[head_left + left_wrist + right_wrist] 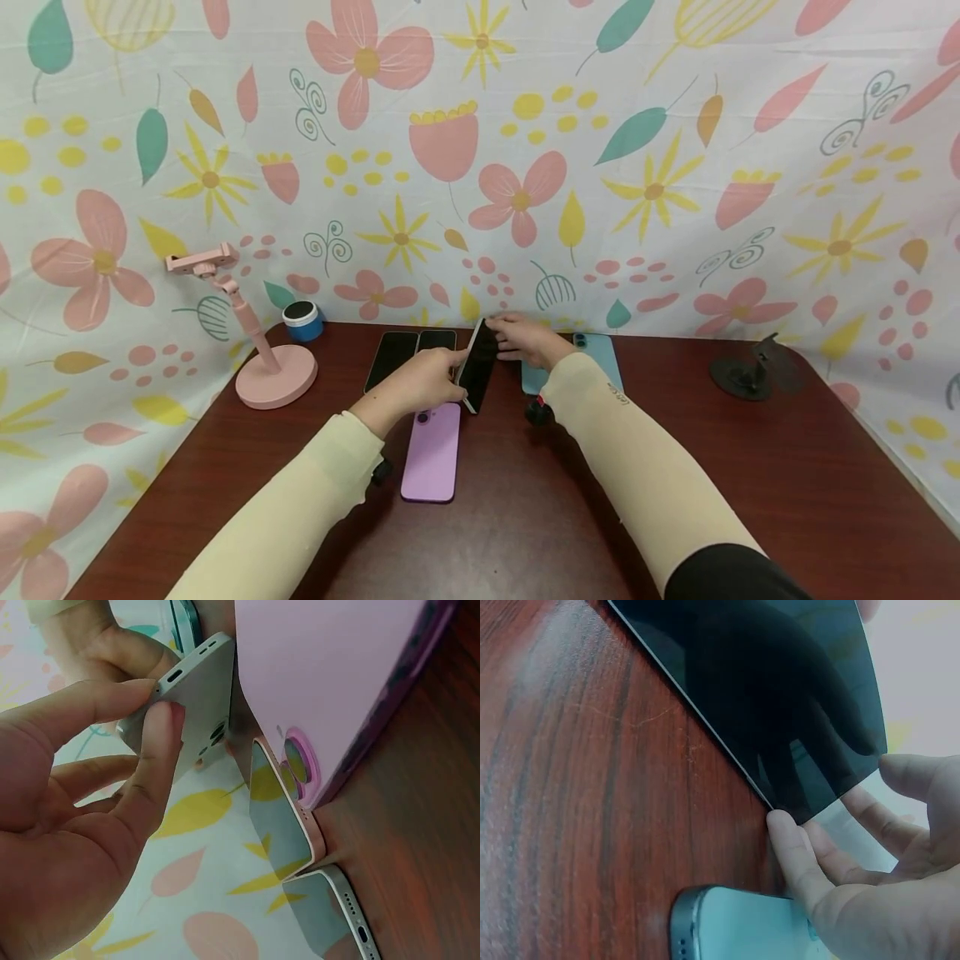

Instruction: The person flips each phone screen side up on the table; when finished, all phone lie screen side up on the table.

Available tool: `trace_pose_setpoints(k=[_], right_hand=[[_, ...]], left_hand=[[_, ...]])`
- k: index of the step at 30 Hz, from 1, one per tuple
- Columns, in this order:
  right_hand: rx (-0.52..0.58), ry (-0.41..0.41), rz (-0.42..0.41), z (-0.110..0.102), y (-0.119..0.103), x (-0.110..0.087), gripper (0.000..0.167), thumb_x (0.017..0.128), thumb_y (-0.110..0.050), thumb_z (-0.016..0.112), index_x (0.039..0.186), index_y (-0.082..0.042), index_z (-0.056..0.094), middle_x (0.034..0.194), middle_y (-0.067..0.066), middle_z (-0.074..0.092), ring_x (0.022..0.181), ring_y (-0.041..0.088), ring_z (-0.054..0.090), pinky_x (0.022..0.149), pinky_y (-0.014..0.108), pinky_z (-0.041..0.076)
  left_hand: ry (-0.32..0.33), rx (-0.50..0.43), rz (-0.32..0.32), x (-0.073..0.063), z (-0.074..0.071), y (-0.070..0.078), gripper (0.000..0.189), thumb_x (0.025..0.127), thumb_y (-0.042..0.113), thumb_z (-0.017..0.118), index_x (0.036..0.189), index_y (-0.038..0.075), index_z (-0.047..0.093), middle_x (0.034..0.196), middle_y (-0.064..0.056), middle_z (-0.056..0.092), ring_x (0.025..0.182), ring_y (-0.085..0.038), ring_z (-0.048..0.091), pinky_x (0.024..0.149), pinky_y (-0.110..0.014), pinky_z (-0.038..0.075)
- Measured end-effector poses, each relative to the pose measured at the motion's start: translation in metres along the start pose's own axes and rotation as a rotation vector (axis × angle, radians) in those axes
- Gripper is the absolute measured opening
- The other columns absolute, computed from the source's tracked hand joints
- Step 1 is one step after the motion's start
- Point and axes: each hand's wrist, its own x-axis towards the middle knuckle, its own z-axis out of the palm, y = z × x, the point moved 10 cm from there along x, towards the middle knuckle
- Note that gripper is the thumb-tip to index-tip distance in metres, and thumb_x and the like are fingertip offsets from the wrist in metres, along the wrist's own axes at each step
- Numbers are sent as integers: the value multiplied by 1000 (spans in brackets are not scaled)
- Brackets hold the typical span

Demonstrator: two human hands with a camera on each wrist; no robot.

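Observation:
A smartphone (476,367) with a black screen and pale frame stands tilted on its long edge, held between both hands. My left hand (426,380) pinches its near end; in the left wrist view thumb and fingers meet at the frame beside the charging port, and the camera lenses show on the pale back. At the far end, my right hand (527,337) grips the corners, its fingers spread around the short edge of the dark screen (780,697). A light purple phone (432,454) lies face down below my left hand. Partly under my right hand is a light blue phone (604,358).
Two phones, a larger one (388,354) and a smaller one (437,339), lie screen up left of the hands. A pink phone stand (276,375) and a blue round container (303,323) stand at the left. A black holder (742,375) sits far right. Floral cloth (480,167) hangs behind the table.

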Motion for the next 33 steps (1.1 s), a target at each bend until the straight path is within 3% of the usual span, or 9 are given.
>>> trace_pose_setpoints(k=[3,5,11,16,19,23,25,29,33], right_hand=[[-25,-2,-6,2,-1,-1,64,114,-37,50,168,-9,31,176,22,27,163,41,30,126,50,43],[-50,-4,-9,4,-3,-2,63,115,-37,49,169,-9,30,177,21,25,164,41,28,126,50,42],[-183,6,-20,6,-8,-3,60,115,-36,48,166,-7,37,176,18,30,161,43,32,125,49,43],[-261,33,-27,4,-12,-2,52,114,-32,52,160,-8,48,173,15,37,160,37,37,124,47,45],[-311,39,-41,5,-16,-1,51,113,-31,54,158,-7,50,171,14,41,159,34,40,124,46,45],[-391,36,-61,9,-20,-1,51,113,-28,55,158,-4,50,167,17,47,155,36,45,123,47,46],[-464,41,-74,9,-21,-1,51,112,-27,56,157,-3,51,164,18,50,152,37,49,122,48,46],[-642,58,-110,9,-26,-1,49,111,-28,57,153,-3,56,159,18,56,147,37,54,122,50,46],[-733,67,-125,8,-29,0,48,110,-28,59,151,-3,59,156,18,59,144,36,56,122,49,46]], left_hand=[[5,-15,-8,0,-2,-2,75,98,14,77,163,9,43,143,-16,68,60,-11,56,61,-24,47],[5,-21,-15,0,-3,-3,75,97,15,78,163,9,43,151,-16,63,61,-10,57,62,-24,47],[0,-9,-21,3,0,-5,76,96,20,81,162,8,45,147,-13,66,68,-11,62,69,-26,50],[4,-6,-23,7,1,-7,77,96,22,82,162,5,46,144,-12,67,90,-10,70,78,-28,56],[11,-14,-26,10,3,-10,76,96,22,82,160,3,47,128,-8,72,89,-10,70,77,-28,55],[15,-32,-38,12,7,-13,76,95,22,83,159,1,48,95,-3,70,71,-11,60,68,-26,47],[14,-30,-47,13,9,-14,76,95,24,84,158,0,49,88,-2,68,67,-10,55,66,-26,45],[15,0,-53,14,11,-14,75,94,27,84,156,-1,52,98,-5,72,75,-13,59,71,-29,50],[18,41,-51,16,12,-13,74,94,29,84,154,-2,54,121,-11,75,99,-20,69,88,-37,58]])
